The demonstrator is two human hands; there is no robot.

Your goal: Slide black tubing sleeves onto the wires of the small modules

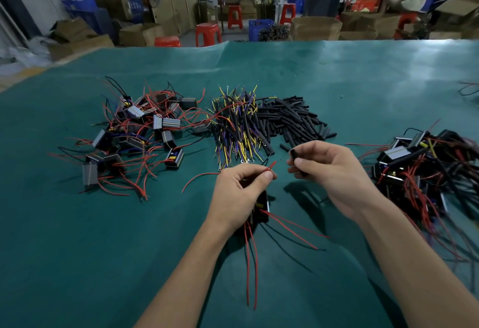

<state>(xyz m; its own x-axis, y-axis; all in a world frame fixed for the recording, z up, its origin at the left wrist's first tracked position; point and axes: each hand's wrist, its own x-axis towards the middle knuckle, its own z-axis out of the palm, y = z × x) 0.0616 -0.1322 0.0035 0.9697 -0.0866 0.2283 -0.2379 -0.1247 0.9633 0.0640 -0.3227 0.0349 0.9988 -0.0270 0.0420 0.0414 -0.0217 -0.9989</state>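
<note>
My left hand (239,190) pinches the tip of a red wire (270,166) between thumb and forefinger, and a small black module (261,208) hangs under its palm with red and black wires trailing toward me. My right hand (334,172) holds a short black tubing sleeve (294,153) upright between thumb and fingers, a little to the right of the wire tip and apart from it. A pile of black sleeves (293,120) lies beyond my hands.
A heap of small modules with red wires (137,133) lies at the left. A bundle of yellow, purple and black wires (236,125) sits in the middle. More modules with wires (427,167) are piled at the right. Green mat (77,250) covers the table.
</note>
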